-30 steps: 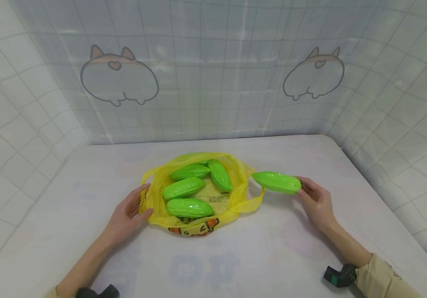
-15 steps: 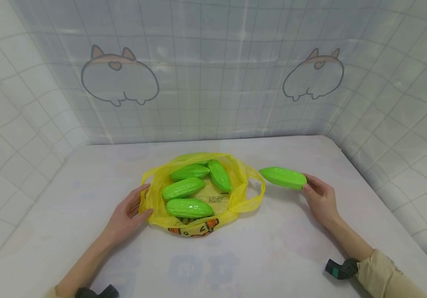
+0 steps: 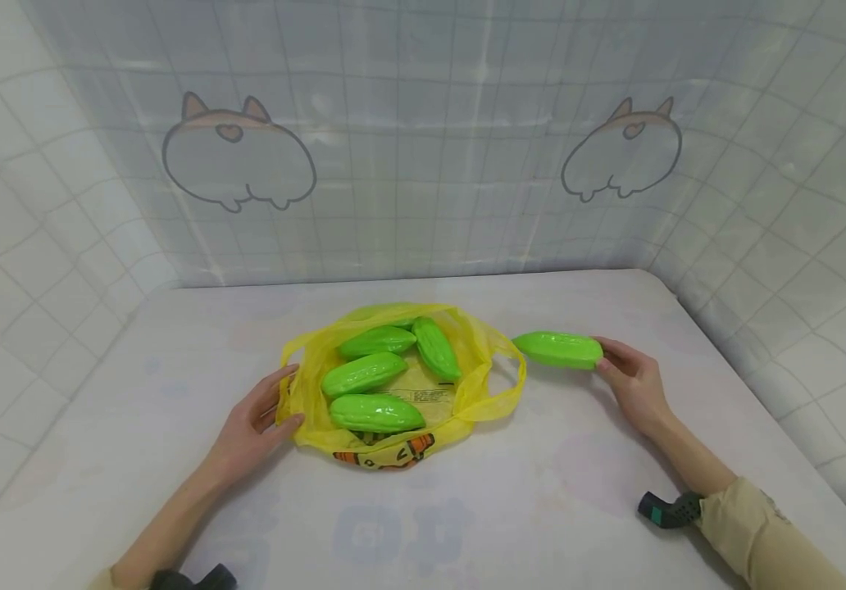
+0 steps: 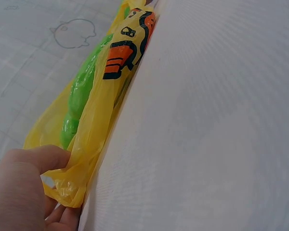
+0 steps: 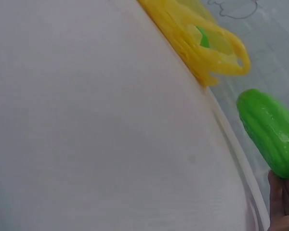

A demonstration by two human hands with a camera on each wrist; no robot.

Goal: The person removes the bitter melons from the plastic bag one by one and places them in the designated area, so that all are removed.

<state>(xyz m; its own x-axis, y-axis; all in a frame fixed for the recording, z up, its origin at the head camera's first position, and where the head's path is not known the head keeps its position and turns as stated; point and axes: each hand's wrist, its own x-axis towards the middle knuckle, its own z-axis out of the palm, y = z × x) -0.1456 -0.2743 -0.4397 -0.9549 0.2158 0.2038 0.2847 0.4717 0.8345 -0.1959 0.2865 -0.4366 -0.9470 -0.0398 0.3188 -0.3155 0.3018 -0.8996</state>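
Observation:
A yellow plastic bag (image 3: pixel 482 397) lies open-mouthed in the middle of the table, with an orange and black print on its front. Several glossy green cucumbers (image 3: pixel 377 412) lie inside it. At the bag's left edge my left hand (image 3: pixel 249 430) pinches the plastic between thumb and fingers; in the left wrist view the thin film (image 4: pixel 94 130) bunches at the fingertips. My right hand (image 3: pixel 637 392) grips another green cucumber (image 3: pixel 559 350) by its right end. This ridged cucumber (image 5: pixel 269 132) points left, its tip close to the bag's right handle loop (image 3: pixel 507 401).
The white table (image 3: pixel 578 492) has faint printed marks on its cover. Behind it hangs a pale gridded curtain (image 3: pixel 423 188) with two cartoon animal outlines, and similar gridded sheets (image 3: pixel 799 246) close in both sides.
The right hand has drawn its cucumber slightly right and away from the bag's handle, then a little back left and levelled it. The left hand and bag stay put.

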